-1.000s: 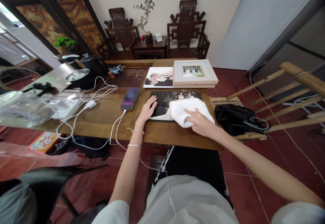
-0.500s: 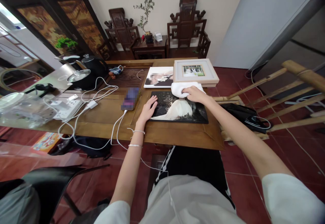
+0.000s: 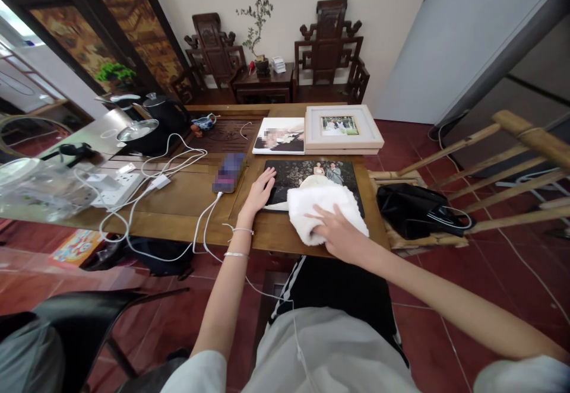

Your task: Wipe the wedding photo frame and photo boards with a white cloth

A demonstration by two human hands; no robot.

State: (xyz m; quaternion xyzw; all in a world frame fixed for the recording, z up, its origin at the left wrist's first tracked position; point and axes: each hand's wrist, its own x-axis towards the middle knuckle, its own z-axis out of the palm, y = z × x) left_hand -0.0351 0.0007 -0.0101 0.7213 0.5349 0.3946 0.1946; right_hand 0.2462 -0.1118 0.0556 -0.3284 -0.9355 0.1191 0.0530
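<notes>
A dark photo panel [image 3: 285,174], printed with two people and a long white dress, lies flat on the wooden table in front of me. My left hand [image 3: 261,191] rests with its fingers stretched out on the panel's left edge. In my right hand [image 3: 341,235] is a fluffy white cloth [image 3: 312,203], bunched under the fingers. The cloth covers the panel's lower right part and hangs over its near edge. Behind the panel lie a white-edged photo print [image 3: 278,136] and a pale framed picture [image 3: 314,126], side by side.
Left of the panel lies a phone [image 3: 228,172] on a white charging cable. Further left are a power strip [image 3: 118,188], a lidded black pot [image 3: 142,138] and a kettle [image 3: 164,114]. A bamboo chair [image 3: 472,143] holding a black bag [image 3: 409,209] stands at the right.
My right hand has drawn the white cloth from the panel's far edge toward me, down to its near edge, uncovering the two printed people. My left hand has stayed in place.
</notes>
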